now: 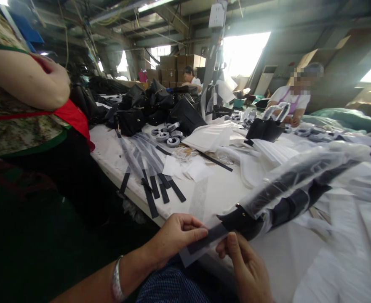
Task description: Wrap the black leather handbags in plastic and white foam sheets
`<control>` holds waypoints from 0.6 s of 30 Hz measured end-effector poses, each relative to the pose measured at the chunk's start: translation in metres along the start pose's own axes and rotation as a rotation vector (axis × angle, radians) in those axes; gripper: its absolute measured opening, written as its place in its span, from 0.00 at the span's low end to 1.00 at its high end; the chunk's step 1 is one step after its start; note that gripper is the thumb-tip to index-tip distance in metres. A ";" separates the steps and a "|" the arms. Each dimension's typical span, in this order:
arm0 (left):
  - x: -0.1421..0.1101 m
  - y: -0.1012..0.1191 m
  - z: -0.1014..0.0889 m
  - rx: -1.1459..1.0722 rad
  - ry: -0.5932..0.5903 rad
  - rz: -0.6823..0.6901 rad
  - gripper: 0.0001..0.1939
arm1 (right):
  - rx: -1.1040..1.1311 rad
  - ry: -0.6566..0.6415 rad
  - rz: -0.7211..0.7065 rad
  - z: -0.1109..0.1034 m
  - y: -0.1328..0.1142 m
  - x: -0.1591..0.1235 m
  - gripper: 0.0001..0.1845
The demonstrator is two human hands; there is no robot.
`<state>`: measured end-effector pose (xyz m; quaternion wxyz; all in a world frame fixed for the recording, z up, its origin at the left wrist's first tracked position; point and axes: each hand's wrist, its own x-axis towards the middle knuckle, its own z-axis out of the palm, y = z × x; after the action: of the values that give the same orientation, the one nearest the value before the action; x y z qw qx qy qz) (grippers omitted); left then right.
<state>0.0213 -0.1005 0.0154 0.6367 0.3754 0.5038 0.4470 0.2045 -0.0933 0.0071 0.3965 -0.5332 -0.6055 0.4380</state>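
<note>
My left hand (pixel 183 231) pinches a flat black strap (pixel 212 235) between thumb and fingers. A translucent wrapping sheet (pixel 190 257) lies around and under the strap's end. My right hand (pixel 246 265) is close by, at the strap's near edge, with its fingers curled and thumb raised; what they grip is hidden. The strap leads to a black bag (pixel 246 221) with small gold-coloured studs, resting on the table. A long black handle in clear plastic wrap (pixel 292 179) stretches from the bag toward the right.
More black straps (pixel 163 189) in translucent sleeves hang near the edge of the white table (pixel 217 191). Behind are white sheets (pixel 210 134), wrapped coils (pixel 172 141) and a heap of black bags (pixel 153 105). A person (pixel 24 97) stands at left; another person (pixel 294 97) sits across.
</note>
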 end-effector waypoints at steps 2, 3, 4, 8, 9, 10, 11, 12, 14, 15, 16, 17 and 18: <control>0.004 0.003 0.004 -0.003 -0.005 0.024 0.17 | -0.016 0.012 0.029 -0.002 -0.001 -0.002 0.27; 0.006 0.004 0.005 -0.008 -0.011 0.039 0.17 | -0.010 0.015 0.046 -0.002 -0.002 -0.003 0.26; 0.007 0.005 0.005 -0.013 -0.019 0.054 0.16 | 0.004 0.021 0.061 -0.002 -0.003 -0.003 0.26; 0.010 0.006 0.005 0.027 -0.059 0.100 0.15 | 0.085 0.020 0.100 0.004 -0.006 0.000 0.25; 0.010 0.007 0.005 0.045 -0.061 0.108 0.15 | 0.097 0.016 0.106 0.005 -0.007 0.001 0.24; 0.010 0.008 0.005 0.063 -0.058 0.115 0.15 | 0.102 0.014 0.108 0.007 -0.008 0.002 0.24; 0.010 0.009 0.006 0.080 -0.053 0.122 0.15 | 0.108 0.013 0.109 0.008 -0.009 0.003 0.24; 0.011 0.010 0.006 0.095 -0.045 0.133 0.15 | 0.115 0.015 0.108 0.010 -0.010 0.004 0.25; 0.011 0.012 0.007 0.118 -0.030 0.161 0.15 | 0.127 0.026 0.109 0.011 -0.012 0.005 0.25; 0.012 0.012 0.008 0.124 -0.028 0.173 0.15 | 0.131 0.032 0.110 0.012 -0.013 0.006 0.25; 0.011 0.013 0.008 0.123 -0.028 0.178 0.16 | 0.134 0.038 0.110 0.013 -0.013 0.006 0.25; 0.011 0.013 0.008 0.117 -0.030 0.175 0.17 | 0.133 0.045 0.110 0.013 -0.013 0.007 0.25; 0.010 0.013 0.007 0.109 -0.036 0.167 0.18 | 0.129 0.053 0.111 0.013 -0.012 0.007 0.25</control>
<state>0.0270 -0.0873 0.0259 0.5848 0.4583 0.4826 0.4637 0.1875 -0.0886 0.0149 0.4209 -0.5507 -0.5349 0.4832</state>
